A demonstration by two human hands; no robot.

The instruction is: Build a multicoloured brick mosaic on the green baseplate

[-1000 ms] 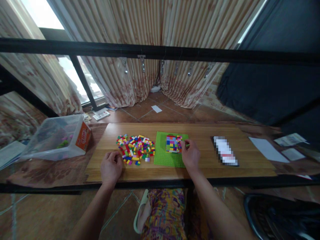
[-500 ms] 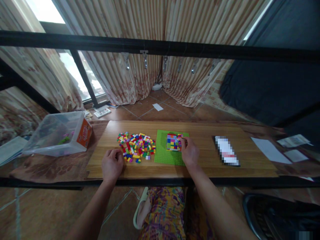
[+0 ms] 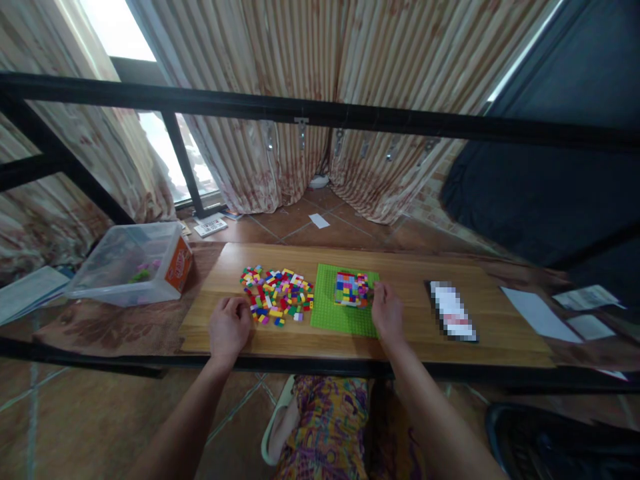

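Note:
My left hand [image 3: 229,328] rests on the wooden board with its fingers curled closed, just left of a loose pile of coloured building bricks [image 3: 280,295]. Whatever lies inside those fingers, if anything, is hidden. To the right of the pile sits a green baseplate [image 3: 325,317], with a low multicoloured brick build [image 3: 350,290] on it. My right hand [image 3: 389,312] is at the right edge of this build, over the baseplate's right side. Its fingers are pinched together, and what is between them is too small to make out.
On the board's right lies a phone-shaped item [image 3: 453,312] with a blurred screen. A clear plastic bin [image 3: 130,267] with an orange label stands to the left. White papers [image 3: 540,313] lie at the right. A black metal bar [image 3: 320,113] crosses above the far side.
My right hand has drawn slightly right, off the build's right corner, and more of the build shows. My left hand stays beside the pile. The camera view has shifted a little.

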